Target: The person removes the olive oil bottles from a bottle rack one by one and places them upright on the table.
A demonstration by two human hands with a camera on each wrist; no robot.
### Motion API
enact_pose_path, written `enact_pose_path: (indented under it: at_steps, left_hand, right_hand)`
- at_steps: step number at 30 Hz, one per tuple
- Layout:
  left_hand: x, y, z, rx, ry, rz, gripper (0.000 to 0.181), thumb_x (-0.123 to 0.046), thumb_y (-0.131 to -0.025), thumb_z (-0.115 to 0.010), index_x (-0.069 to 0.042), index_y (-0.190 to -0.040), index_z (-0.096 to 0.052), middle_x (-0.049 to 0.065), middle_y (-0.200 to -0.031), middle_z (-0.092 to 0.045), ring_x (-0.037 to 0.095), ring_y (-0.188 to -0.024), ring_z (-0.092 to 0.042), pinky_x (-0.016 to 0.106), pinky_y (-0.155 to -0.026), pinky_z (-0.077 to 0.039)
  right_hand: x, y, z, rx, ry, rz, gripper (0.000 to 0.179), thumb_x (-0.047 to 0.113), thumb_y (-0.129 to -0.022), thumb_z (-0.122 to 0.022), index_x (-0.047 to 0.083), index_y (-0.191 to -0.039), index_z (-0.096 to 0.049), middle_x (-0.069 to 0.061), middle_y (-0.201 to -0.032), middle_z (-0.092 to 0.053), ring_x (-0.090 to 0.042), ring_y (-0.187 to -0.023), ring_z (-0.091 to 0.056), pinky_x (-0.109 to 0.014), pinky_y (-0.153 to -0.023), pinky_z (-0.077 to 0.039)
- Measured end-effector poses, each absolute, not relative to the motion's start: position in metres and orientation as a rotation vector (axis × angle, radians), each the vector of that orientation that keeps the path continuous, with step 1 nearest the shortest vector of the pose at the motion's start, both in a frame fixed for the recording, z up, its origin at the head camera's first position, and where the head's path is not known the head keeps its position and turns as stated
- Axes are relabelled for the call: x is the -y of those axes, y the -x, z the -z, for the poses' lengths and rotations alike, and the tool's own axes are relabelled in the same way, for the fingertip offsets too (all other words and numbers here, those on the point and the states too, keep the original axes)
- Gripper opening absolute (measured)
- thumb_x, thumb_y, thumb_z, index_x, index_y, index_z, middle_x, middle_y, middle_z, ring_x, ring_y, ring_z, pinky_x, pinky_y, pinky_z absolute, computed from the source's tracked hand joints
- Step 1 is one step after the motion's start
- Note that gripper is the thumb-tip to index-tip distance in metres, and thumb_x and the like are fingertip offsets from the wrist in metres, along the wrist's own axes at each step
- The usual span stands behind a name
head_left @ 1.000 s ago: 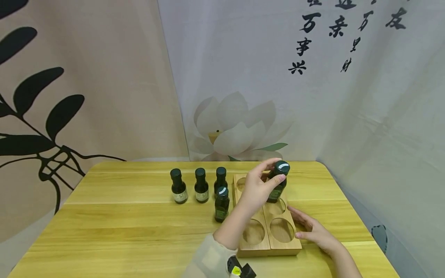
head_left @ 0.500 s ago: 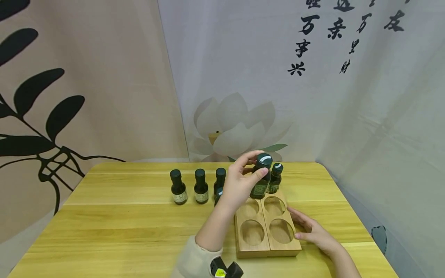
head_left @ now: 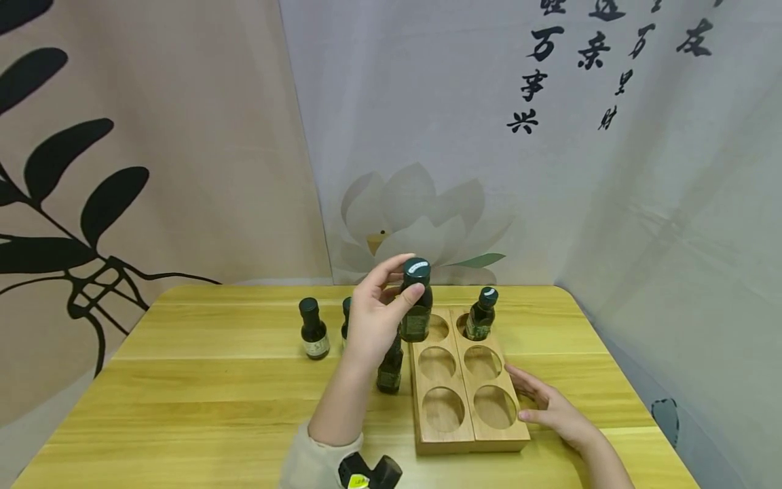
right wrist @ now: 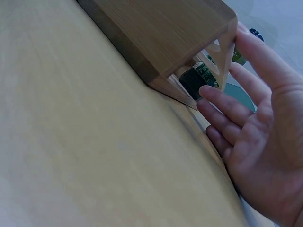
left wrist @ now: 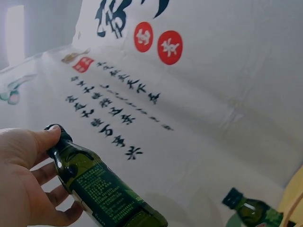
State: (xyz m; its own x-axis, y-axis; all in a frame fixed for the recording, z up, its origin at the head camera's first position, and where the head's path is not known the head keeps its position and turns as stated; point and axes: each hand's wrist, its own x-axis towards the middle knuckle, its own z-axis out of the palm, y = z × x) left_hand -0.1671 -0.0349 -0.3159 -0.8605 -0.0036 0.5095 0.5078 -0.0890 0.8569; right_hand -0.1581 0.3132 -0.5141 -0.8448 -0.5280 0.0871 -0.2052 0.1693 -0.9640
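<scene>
My left hand [head_left: 377, 309] holds a dark green glass bottle [head_left: 417, 319] by its neck and cap, thumb in front, raised above the left side of the wooden bottle rack [head_left: 473, 445]. In the left wrist view the bottle [left wrist: 106, 191] tilts, its printed label showing. The rack has two rows of round holes. Another bottle [head_left: 480, 318] stands in its far right hole. My right hand [head_left: 556, 409] rests against the rack's right side with fingers extended; in the right wrist view its fingertips [right wrist: 244, 29] are at the rack's edge [right wrist: 189, 28].
Left of the rack, a green bottle [head_left: 389, 370] stands close by, partly covered by my left hand. Farther left are a bottle with a pale label [head_left: 314, 333] and one mostly hidden [head_left: 345, 322]. A printed cloth [head_left: 427, 136] hangs behind the table [head_left: 214, 380].
My left hand has carried the bottle leftward from over the rack's far right, uncovering the bottle standing there. It now covers part of the bottles at left. The right hand stays put.
</scene>
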Motion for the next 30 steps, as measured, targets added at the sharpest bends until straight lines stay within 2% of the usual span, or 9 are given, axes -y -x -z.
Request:
enact_pose_path:
  at_steps: [5, 8, 18, 24, 30]
  left_hand:
    - [0.051, 0.164, 0.312, 1.846, 0.488, 1.983, 0.039, -0.007, -0.087, -0.071, -0.008, -0.124, -0.063, 0.008, -0.104, -0.064, 0.023, -0.096, -0.059, 0.035, -0.077, -0.052]
    - [0.061, 0.162, 0.311, 1.856, 0.443, 1.989, 0.039, -0.007, -0.086, -0.071, -0.012, -0.124, -0.064, 0.008, -0.105, -0.063, 0.024, -0.096, -0.06, 0.035, -0.077, -0.053]
    - [0.088, 0.161, 0.323, 1.861, 0.396, 2.0, 0.037, -0.008, -0.087, -0.071, -0.015, -0.123, -0.064, 0.009, -0.104, -0.062, 0.029, -0.087, -0.064, 0.037, -0.081, -0.053]
    - [0.098, 0.161, 0.332, 1.885, 0.371, 1.995, 0.038, -0.007, -0.087, -0.071, -0.014, -0.123, -0.064, 0.009, -0.105, -0.062, 0.029, -0.087, -0.064, 0.034, -0.079, -0.054]
    - [0.103, 0.16, 0.343, 1.913, 0.34, 1.984, 0.038, -0.003, -0.087, -0.069, -0.009, -0.124, -0.063, 0.011, -0.106, -0.062, 0.028, -0.092, -0.063, 0.033, -0.081, -0.053]
  right_hand:
    - [-0.315, 0.159, 0.516, -2.185, 0.683, 1.722, 0.07, -0.001, -0.09, -0.061, 0.007, -0.151, -0.028, -0.019, -0.15, -0.031, -0.008, -0.127, -0.041, -0.022, -0.1, -0.033]
    - [-0.315, 0.159, 0.518, -2.19, 0.678, 1.714, 0.071, 0.001, -0.09, -0.062, 0.009, -0.151, -0.028, -0.014, -0.15, -0.033, -0.009, -0.127, -0.041, -0.023, -0.1, -0.033]
    - [-0.314, 0.16, 0.516, -2.172, 0.707, 1.741, 0.071, 0.001, -0.09, -0.062, 0.007, -0.151, -0.028, -0.024, -0.15, -0.028, -0.008, -0.127, -0.041, -0.023, -0.1, -0.032]
    - [-0.316, 0.161, 0.519, -2.174, 0.683, 1.724, 0.072, 0.005, -0.09, -0.064, 0.01, -0.152, -0.028, -0.019, -0.151, -0.029, -0.008, -0.128, -0.04, -0.022, -0.1, -0.032]
    - [-0.317, 0.162, 0.521, -2.181, 0.639, 1.715, 0.073, 0.006, -0.089, -0.065, 0.012, -0.152, -0.028, -0.016, -0.151, -0.029, -0.008, -0.128, -0.04, -0.022, -0.099, -0.032]
